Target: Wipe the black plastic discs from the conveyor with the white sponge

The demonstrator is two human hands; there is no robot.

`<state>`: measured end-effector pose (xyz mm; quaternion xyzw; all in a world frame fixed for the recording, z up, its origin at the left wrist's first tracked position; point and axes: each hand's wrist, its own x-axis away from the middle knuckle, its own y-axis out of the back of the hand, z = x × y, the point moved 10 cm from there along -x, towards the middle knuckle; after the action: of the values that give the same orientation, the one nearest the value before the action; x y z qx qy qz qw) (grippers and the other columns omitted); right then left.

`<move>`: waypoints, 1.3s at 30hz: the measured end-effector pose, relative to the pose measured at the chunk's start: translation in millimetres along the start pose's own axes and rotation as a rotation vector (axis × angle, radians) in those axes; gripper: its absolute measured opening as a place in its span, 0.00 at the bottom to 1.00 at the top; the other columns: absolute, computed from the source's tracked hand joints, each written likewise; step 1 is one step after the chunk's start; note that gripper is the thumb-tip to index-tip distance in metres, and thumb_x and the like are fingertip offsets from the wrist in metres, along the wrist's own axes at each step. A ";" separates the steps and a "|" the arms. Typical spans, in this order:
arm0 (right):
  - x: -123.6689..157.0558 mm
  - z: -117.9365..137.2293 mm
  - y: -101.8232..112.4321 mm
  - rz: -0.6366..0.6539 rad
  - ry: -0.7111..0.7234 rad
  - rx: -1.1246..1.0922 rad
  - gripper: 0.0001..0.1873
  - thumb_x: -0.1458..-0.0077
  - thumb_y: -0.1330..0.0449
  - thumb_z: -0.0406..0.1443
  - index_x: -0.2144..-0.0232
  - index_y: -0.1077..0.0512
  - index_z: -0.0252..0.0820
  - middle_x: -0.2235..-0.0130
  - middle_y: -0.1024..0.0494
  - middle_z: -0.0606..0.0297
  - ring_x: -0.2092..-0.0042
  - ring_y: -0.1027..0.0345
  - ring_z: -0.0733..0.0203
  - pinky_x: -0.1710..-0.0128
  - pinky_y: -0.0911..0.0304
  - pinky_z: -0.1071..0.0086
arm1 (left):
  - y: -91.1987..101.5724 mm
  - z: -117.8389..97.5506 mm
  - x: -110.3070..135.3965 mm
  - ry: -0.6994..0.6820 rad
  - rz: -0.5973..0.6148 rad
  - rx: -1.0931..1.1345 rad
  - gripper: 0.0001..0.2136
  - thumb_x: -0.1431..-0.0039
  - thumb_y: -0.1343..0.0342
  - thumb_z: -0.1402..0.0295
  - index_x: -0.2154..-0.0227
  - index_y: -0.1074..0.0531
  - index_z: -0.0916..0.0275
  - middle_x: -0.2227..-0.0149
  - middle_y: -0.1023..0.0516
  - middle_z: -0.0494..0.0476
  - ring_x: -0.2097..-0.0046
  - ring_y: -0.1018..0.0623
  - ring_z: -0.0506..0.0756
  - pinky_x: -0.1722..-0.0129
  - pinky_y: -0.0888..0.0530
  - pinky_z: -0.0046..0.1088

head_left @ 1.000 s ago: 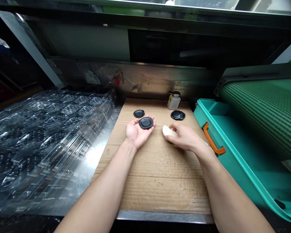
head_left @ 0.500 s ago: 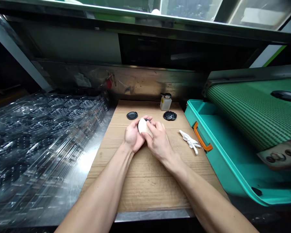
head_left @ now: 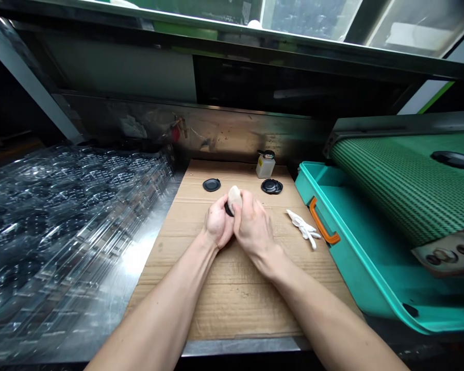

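Note:
Above the middle of the cardboard sheet (head_left: 232, 304), my left hand (head_left: 217, 222) cups a small round black part (head_left: 228, 208), mostly hidden by my fingers. My right hand (head_left: 254, 221) is closed on a whitish round pad (head_left: 235, 199), tilted up on its edge against the black part. On the cardboard beyond my hands lie a flat black disc (head_left: 211, 185) to the left and a black ring-shaped part (head_left: 271, 186) to the right. Behind the latter stands a whitish bottle (head_left: 265, 165) with a dark pump top.
Stacked clear plastic trays (head_left: 62, 206) fill the left side. A crumpled white cloth (head_left: 303, 228) lies right of my hands. Further right is a teal bin (head_left: 355, 263) with an orange handle (head_left: 324, 221), under a green conveyor belt (head_left: 394, 175) carrying a black part (head_left: 454, 159).
The whitish pad has turned from lying fairly flat over the black part to standing tilted, showing more of the black part. My right hand has rotated with it.

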<state>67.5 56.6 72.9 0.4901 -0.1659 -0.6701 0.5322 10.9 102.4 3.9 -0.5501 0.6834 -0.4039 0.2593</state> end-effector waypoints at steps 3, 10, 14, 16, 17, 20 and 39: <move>-3.0 2.6 0.4 -0.024 0.043 0.034 0.13 0.34 0.57 0.39 0.52 0.39 0.42 0.60 0.26 0.55 0.59 0.34 0.53 0.62 0.39 0.64 | 5.8 -0.4 -1.0 -0.033 -0.053 0.003 0.12 0.37 0.54 0.68 0.63 0.25 0.67 0.62 0.20 0.61 0.53 0.22 0.58 0.48 0.27 0.35; -3.5 -5.8 -7.4 0.048 0.033 0.016 0.10 0.35 0.56 0.39 0.58 0.39 0.42 0.62 0.26 0.57 0.63 0.33 0.53 0.67 0.41 0.66 | 13.4 -7.7 -3.0 -0.080 -0.086 -0.039 0.12 0.36 0.54 0.68 0.64 0.26 0.67 0.64 0.20 0.59 0.56 0.21 0.56 0.49 0.27 0.32; -4.5 -9.8 -12.0 0.083 0.042 -0.032 0.08 0.36 0.55 0.38 0.58 0.40 0.42 0.63 0.25 0.57 0.64 0.32 0.53 0.68 0.41 0.67 | 14.9 -8.9 -4.1 -0.089 -0.084 -0.064 0.12 0.35 0.54 0.69 0.65 0.26 0.67 0.66 0.21 0.59 0.58 0.21 0.55 0.50 0.27 0.31; -4.3 -11.1 -12.9 0.084 0.048 -0.032 0.08 0.36 0.54 0.38 0.57 0.40 0.43 0.63 0.25 0.58 0.64 0.31 0.53 0.67 0.40 0.67 | 16.3 -10.1 -4.8 -0.091 -0.089 -0.071 0.11 0.36 0.53 0.70 0.65 0.25 0.67 0.65 0.21 0.59 0.58 0.21 0.55 0.51 0.26 0.31; -4.0 -10.6 -14.5 0.099 0.065 -0.035 0.08 0.36 0.54 0.38 0.57 0.39 0.43 0.63 0.25 0.58 0.63 0.31 0.53 0.66 0.40 0.67 | 18.1 -10.7 -5.1 -0.087 -0.103 -0.083 0.11 0.36 0.53 0.70 0.65 0.25 0.67 0.66 0.21 0.59 0.58 0.21 0.55 0.51 0.26 0.31; -6.0 -16.9 -14.4 0.113 0.070 -0.034 0.08 0.37 0.52 0.37 0.58 0.38 0.43 0.62 0.24 0.58 0.61 0.30 0.52 0.64 0.38 0.66 | 18.2 -10.9 -6.8 -0.052 -0.087 -0.099 0.12 0.36 0.55 0.70 0.64 0.26 0.68 0.65 0.21 0.61 0.58 0.21 0.56 0.51 0.26 0.34; -10.1 -101.0 15.1 -0.209 -0.225 -0.183 0.17 0.38 0.51 0.44 0.51 0.37 0.42 0.56 0.23 0.56 0.59 0.28 0.52 0.59 0.38 0.64 | 18.6 -6.1 6.1 0.191 -0.069 0.099 0.10 0.44 0.54 0.74 0.61 0.30 0.67 0.48 0.27 0.76 0.48 0.24 0.67 0.55 0.22 0.46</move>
<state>159.5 90.0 42.1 0.3763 -0.1107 -0.7847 0.4800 -5.6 99.4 -7.8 -0.5188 0.6650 -0.4964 0.2056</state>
